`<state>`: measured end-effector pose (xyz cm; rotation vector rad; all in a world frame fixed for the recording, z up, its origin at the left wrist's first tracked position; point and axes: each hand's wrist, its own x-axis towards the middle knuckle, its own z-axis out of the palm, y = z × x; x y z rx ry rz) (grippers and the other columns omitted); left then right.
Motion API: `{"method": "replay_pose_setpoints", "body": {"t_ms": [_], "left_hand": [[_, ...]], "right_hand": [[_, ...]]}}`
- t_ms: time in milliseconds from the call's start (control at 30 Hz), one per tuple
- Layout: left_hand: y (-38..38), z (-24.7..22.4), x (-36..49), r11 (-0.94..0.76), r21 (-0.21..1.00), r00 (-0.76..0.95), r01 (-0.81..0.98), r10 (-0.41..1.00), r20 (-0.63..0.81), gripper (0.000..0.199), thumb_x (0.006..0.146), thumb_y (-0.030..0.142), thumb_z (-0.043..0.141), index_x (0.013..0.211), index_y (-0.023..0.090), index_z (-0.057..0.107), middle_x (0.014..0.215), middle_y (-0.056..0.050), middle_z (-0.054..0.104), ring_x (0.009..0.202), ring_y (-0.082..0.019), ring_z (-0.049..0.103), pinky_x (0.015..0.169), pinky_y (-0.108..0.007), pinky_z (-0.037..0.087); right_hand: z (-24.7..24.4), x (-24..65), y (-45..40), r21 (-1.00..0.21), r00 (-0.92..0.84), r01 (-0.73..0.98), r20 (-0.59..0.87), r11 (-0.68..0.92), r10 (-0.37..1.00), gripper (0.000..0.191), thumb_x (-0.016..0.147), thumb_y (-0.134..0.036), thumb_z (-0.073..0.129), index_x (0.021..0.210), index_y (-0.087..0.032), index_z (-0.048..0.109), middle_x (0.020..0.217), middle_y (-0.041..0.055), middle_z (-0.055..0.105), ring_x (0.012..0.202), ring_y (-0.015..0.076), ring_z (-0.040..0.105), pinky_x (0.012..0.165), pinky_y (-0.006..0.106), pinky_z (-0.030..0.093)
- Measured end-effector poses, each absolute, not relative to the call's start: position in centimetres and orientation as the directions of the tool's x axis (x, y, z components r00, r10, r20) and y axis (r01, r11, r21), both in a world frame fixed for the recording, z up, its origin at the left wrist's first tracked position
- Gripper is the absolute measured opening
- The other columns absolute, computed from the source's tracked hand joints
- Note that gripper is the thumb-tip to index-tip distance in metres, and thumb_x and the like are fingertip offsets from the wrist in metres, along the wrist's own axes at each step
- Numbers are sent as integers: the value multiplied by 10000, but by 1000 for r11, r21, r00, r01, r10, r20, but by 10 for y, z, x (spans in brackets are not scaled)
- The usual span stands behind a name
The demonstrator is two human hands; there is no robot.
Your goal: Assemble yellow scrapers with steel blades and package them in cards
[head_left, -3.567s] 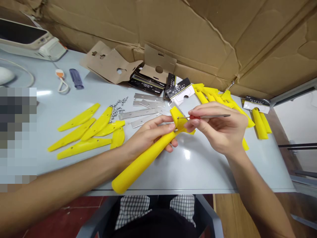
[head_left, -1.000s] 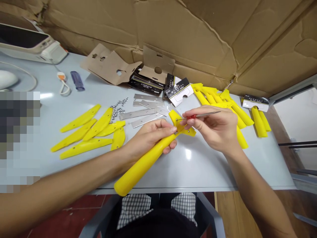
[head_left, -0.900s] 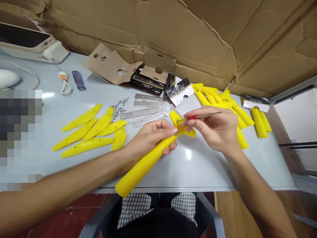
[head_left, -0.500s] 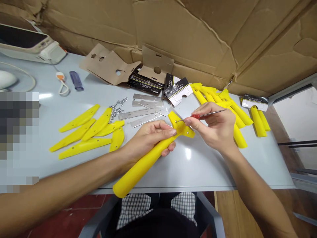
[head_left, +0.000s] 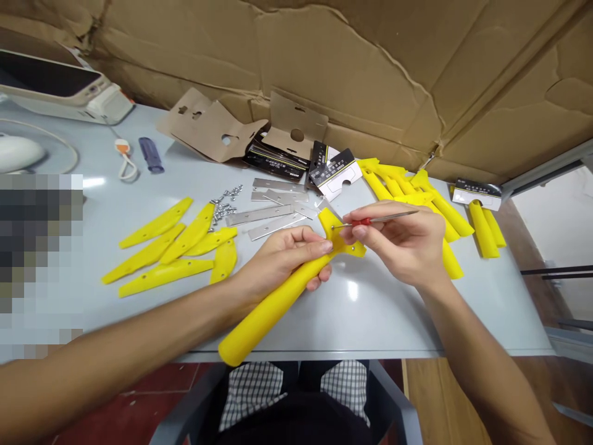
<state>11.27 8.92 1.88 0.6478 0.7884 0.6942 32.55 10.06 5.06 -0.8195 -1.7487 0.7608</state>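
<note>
My left hand [head_left: 296,250] is closed round the neck of a yellow plastic scraper [head_left: 266,312], its thumb on top and the handle slanting down toward the table's front edge. A metal blade [head_left: 328,206] shows along the far edge of the scraper's head. My right hand [head_left: 398,241] pinches a small screwdriver [head_left: 362,222] with a red grip and metal shafts at both ends. The screwdriver's left tip meets a screw at the left side of the head. A second screw [head_left: 353,248] sits at the head's right side.
Several yellow blade covers [head_left: 155,269] lie at left, beside loose screws [head_left: 225,207] and flat metal blades [head_left: 264,213]. Yellow handles [head_left: 447,210] are piled at right. Cardboard packaging [head_left: 217,127] and printed cards [head_left: 336,173] stand behind, before a cardboard wall [head_left: 347,74].
The fingers of my right hand have shifted on the screwdriver's red grip, and the rear shaft has swung slightly lower. The screwdriver tip stays at the left screw. The view has shifted slightly.
</note>
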Motion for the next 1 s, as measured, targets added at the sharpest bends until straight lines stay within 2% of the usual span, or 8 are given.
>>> {"method": "replay_pose_setpoints", "body": {"t_ms": [67, 233, 433, 600, 733, 833, 933, 1000], "left_hand": [[89, 19, 113, 612, 727, 521, -311, 750, -408, 347, 833, 351, 889, 864, 204, 576, 602, -16, 699, 433, -102, 576, 413, -165, 397], [87, 14, 113, 612, 712, 524, -344, 755, -395, 334, 842, 330, 885, 877, 210, 576, 609, -1, 688, 424, -106, 573, 407, -178, 401], [87, 12, 111, 620, 717, 532, -319, 743, -406, 347, 842, 349, 892, 878, 214, 575, 588, -13, 693, 425, -114, 585, 412, -169, 396], [90, 11, 109, 610, 740, 537, -284, 740, -405, 375, 842, 383, 892, 876, 220, 556, 607, -25, 723, 423, -121, 598, 419, -175, 419], [91, 13, 110, 580, 771, 544, -262, 749, -379, 381, 841, 401, 891, 898, 213, 564, 639, -36, 739, 453, -134, 636, 448, -189, 469], [92, 18, 112, 537, 791, 512, -292, 787, -344, 396, 813, 377, 910, 1031, 183, 642, 788, -65, 779, 531, -146, 684, 475, -205, 518], [95, 24, 111, 455, 813, 429, -362, 856, -288, 462, 742, 307, 952, 1093, 151, 695, 940, -89, 782, 630, -149, 717, 515, -201, 567], [98, 27, 109, 419, 820, 351, -390, 891, -288, 381, 711, 226, 956, 977, 156, 692, 866, -64, 754, 644, -138, 714, 553, -176, 588]], "right_hand": [[50, 327, 102, -807, -237, 217, 503, 550, 831, 39, 937, -252, 842, 966, -225, 842, 934, 30, 855, 723, 178, 811, 646, 305, 675], [47, 328, 102, -800, -199, 280, 492, 531, 847, 116, 896, -321, 892, 925, -226, 833, 875, 22, 852, 651, 166, 776, 579, 294, 644], [45, 325, 100, -803, -197, 249, 506, 542, 840, 154, 851, -318, 932, 897, -225, 819, 870, 14, 844, 685, 164, 779, 613, 288, 653], [45, 320, 102, -836, -123, 253, 472, 487, 873, 316, 806, -473, 949, 799, -219, 763, 778, 7, 803, 650, 158, 751, 582, 286, 632], [51, 326, 106, -867, -32, 171, 469, 467, 883, 354, 879, -545, 870, 813, -229, 725, 791, 6, 784, 600, 154, 728, 557, 311, 615], [62, 346, 112, -863, 33, 146, 492, 483, 870, 316, 963, -527, 784, 843, -251, 686, 745, -14, 755, 562, 145, 704, 506, 297, 558], [68, 368, 117, -855, -97, 362, 361, 370, 928, 311, 980, -457, 754, 780, -245, 646, 628, -30, 693, 488, 131, 615, 464, 286, 462], [65, 376, 120, -737, -244, 616, 156, 277, 957, 321, 948, -393, 757, 707, -231, 620, 586, -31, 652, 498, 133, 576, 478, 288, 401]]}}
